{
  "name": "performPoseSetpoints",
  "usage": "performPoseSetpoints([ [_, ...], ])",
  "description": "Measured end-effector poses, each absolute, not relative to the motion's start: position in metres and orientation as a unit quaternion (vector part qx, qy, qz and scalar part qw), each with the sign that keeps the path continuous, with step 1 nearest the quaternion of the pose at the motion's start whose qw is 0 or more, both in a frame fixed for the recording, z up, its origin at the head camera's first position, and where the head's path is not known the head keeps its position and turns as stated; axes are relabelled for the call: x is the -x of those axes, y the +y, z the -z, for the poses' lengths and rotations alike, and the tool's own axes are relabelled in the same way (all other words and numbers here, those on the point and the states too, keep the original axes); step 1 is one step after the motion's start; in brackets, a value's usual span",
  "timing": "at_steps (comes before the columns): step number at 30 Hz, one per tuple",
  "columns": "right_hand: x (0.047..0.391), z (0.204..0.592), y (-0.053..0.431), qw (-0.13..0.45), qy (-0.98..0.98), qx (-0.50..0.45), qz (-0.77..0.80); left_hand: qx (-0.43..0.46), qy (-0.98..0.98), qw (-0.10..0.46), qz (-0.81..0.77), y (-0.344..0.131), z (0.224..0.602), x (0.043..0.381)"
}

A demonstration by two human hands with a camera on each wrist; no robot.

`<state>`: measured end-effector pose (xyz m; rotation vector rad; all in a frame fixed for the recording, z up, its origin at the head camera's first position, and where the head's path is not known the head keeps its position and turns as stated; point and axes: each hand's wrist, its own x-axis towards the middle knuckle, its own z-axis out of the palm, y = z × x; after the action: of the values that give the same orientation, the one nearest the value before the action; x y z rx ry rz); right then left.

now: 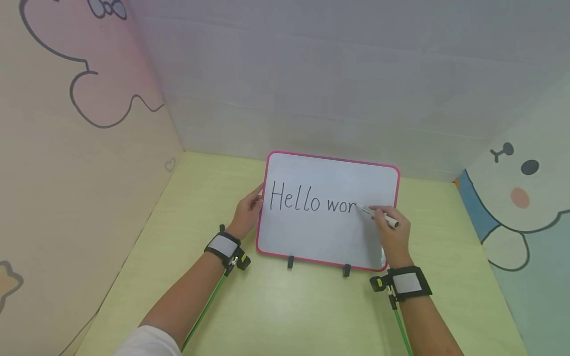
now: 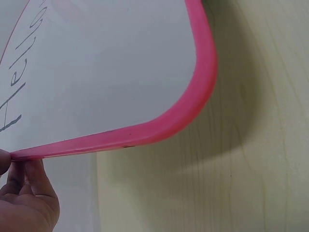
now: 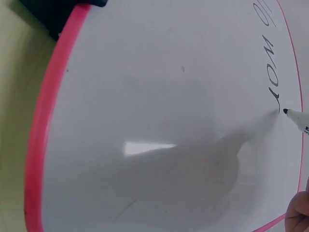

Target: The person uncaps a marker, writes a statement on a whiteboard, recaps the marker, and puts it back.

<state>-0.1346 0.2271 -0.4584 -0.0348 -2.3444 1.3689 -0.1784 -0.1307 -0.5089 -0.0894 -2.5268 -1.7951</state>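
Note:
A whiteboard (image 1: 307, 237) with a pink frame stands tilted back on the table, bearing "Hello wor" in thin black letters. My left hand (image 1: 246, 215) grips its left edge; in the left wrist view the thumb and fingers (image 2: 36, 176) pinch the pink rim (image 2: 96, 141) from both sides. Between the fingers of my right hand (image 1: 395, 237) is a white marker (image 1: 378, 216), slanted toward the board. Its black tip (image 3: 286, 111) is right beside the end of the "r" in the right wrist view.
Two small black feet (image 1: 290, 262) show at the board's lower edge. The pale yellow table (image 1: 276, 316) ends at a grey-white back wall (image 1: 311, 99). Cartoon-printed walls (image 1: 534, 198) flank both sides. Green cables (image 1: 205, 311) run from both wrist cameras.

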Motion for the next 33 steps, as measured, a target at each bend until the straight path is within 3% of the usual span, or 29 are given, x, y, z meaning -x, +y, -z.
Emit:
performPoseSetpoints([
  [19, 0.118, 0.428, 0.222, 0.206, -0.839, -0.005, -0.503, 0.032, -0.814, 0.022, 0.58, -0.131, 0.508, 0.179],
  [33, 0.14, 0.461, 0.242, 0.208, -0.846, -0.009, -0.49, 0.034, -0.806, 0.021, 0.591, -0.131, 0.511, 0.18],
])
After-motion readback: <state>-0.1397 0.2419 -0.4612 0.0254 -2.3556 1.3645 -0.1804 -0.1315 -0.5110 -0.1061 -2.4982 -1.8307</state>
